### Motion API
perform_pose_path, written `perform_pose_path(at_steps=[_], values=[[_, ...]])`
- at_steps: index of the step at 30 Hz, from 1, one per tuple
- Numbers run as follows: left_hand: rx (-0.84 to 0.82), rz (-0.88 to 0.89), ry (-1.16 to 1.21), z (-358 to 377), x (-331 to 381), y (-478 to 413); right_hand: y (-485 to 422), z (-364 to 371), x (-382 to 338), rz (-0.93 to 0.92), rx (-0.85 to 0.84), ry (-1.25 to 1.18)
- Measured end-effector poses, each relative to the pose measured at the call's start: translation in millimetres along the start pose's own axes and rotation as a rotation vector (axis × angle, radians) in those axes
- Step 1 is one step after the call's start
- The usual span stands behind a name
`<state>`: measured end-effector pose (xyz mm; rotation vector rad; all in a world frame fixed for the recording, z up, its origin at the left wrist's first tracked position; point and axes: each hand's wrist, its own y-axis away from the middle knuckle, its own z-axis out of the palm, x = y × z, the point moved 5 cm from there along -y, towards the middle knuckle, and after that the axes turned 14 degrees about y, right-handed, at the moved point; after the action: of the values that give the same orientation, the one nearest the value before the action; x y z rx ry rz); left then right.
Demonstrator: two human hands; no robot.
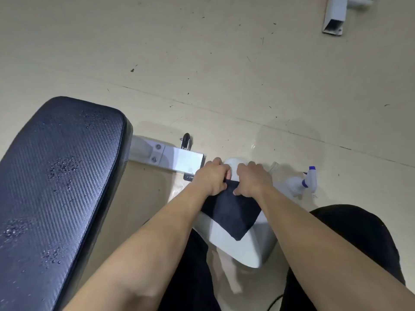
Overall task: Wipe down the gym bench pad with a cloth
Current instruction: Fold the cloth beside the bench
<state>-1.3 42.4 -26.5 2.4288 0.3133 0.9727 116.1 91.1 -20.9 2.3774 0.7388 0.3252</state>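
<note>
Black cloth [233, 213] right in the middle of the head view, and both hands are on it! Left hand [213, 177] has its fingers curled round the cloth's upper left corner, knuckles up. Right hand [253, 179] is curled too, thumb pinching the top edge just beside the left. The two hands sit close together, almost touching, and the cloth hangs below them as a flat folded square, one corner pointing down. Under it lies a white rounded object [226, 243], and what that is I cannot tell.

Over on the left, well apart from the cloth, there's the bench pad [60, 176]: dark, woven-texture cover, stretching from the lower left edge up toward the centre. Droplets [62, 168] sit in beaded patches across its top surface. Past the pad's far end the white bench frame [170, 157] runs out along the floor, two bolts showing, a small black wheel [186, 140] just behind it. To the right of the hands a white spray bottle [302, 182] with a blue nozzle rests on the beige floor [224, 63]. Black trousers [359, 232] fill the lower right, and a white post foot [334, 19] stands at the top right corner.
</note>
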Motion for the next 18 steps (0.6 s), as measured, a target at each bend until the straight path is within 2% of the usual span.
perform_pose_path(at_steps=[3,5,7,11,14,18], values=[[-0.066,-0.059,0.252,-23.9,4.5,7.4,-4.1,-11.7,-2.4,-0.099,-0.025,-0.249],[0.012,-0.088,0.424,-53.7,3.9,14.9,-7.6,-23.9,-8.3,-0.179,-0.149,-0.487],[0.095,-0.073,0.483,-84.5,2.9,25.4,-9.6,-42.1,-15.8,-0.261,-0.238,-0.609],[0.38,-0.024,0.513,-153.4,-10.1,58.7,-10.7,-97.8,-48.9,-0.39,-0.276,-0.754],[0.604,-0.026,0.647,-200.0,-32.1,92.6,-4.4,-142.2,-79.5,-0.429,-0.3,-1.026],[0.856,-0.07,0.755,-245.0,-72.7,146.8,7.8,-201.6,-126.3,-0.457,-0.21,-1.223]])
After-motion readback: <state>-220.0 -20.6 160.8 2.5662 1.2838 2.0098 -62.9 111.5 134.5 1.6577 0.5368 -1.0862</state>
